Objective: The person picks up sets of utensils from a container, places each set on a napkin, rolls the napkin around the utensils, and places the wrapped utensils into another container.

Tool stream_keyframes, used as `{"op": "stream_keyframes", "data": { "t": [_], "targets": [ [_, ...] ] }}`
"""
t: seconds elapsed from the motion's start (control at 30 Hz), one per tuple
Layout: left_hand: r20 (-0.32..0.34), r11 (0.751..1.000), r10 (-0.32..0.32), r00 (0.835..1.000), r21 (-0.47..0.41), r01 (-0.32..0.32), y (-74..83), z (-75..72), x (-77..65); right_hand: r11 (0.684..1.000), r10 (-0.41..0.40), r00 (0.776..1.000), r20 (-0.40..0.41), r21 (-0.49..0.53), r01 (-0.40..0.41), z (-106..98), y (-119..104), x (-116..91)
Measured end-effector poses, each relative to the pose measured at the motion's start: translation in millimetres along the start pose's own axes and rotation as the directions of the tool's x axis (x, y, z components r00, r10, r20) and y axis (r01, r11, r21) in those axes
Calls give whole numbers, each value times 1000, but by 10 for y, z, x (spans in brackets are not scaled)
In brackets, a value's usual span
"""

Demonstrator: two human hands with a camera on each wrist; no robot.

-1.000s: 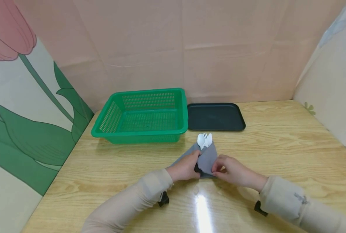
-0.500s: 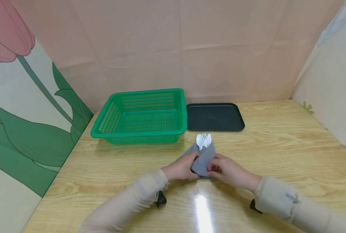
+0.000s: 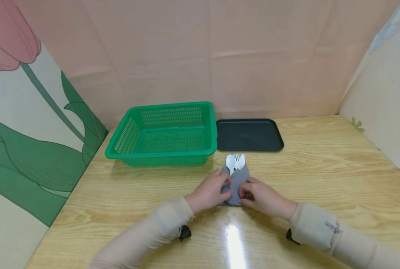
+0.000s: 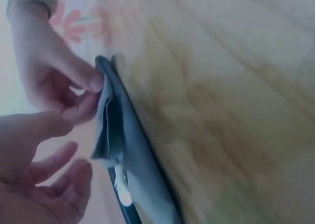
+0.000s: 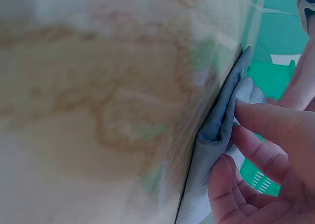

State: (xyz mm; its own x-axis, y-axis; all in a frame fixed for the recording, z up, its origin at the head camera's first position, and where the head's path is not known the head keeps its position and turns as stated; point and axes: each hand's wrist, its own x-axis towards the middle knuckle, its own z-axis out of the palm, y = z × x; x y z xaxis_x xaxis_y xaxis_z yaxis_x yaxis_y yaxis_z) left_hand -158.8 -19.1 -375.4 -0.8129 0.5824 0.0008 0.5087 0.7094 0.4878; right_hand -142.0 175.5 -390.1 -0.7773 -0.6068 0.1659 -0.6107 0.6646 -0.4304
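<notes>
A grey cloth napkin (image 3: pixel 238 188) lies folded on the table, wrapped round a white spoon (image 3: pixel 230 162), a white fork (image 3: pixel 236 160) and a white knife (image 3: pixel 242 161). Their heads stick out of its far end. My right hand (image 3: pixel 265 197) pinches the napkin's right edge between thumb and fingers, as the right wrist view shows on the folded cloth (image 5: pixel 204 160). Over the napkin's left side hovers my left hand (image 3: pixel 209 191), its fingers loosely bent. In the left wrist view those fingers (image 4: pixel 69 179) hold nothing and stand apart from the cloth.
A green plastic basket (image 3: pixel 163 154) stands at the back left of the wooden table (image 3: pixel 321 179). Beside it on the right lies a black tray (image 3: pixel 248 135). A pink-covered wall (image 3: pixel 210 67) rises behind them.
The napkin's upper flap has been folded over to the left by my right hand. My left hand has let go of the napkin, come out from under the flap and now sits above it.
</notes>
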Motion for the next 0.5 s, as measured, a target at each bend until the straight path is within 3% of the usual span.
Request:
{"op": "stream_keyframes", "data": {
  "t": [0.13, 0.33, 0.5],
  "targets": [
    [-12, 997, 63, 998, 43, -63, 45, 64, 5, 1000, 8, 1000, -5, 17, -8, -1, -4, 1],
    [59, 991, 11, 998, 129, -18, 49, 189, -23, 999, 33, 999, 32, 42, -34, -11, -6, 11],
    [42, 975, 37, 998, 217, -45, 53, 233, -32, 997, 42, 998, 48, 70, -45, -60, 5, 13]
  ]
}}
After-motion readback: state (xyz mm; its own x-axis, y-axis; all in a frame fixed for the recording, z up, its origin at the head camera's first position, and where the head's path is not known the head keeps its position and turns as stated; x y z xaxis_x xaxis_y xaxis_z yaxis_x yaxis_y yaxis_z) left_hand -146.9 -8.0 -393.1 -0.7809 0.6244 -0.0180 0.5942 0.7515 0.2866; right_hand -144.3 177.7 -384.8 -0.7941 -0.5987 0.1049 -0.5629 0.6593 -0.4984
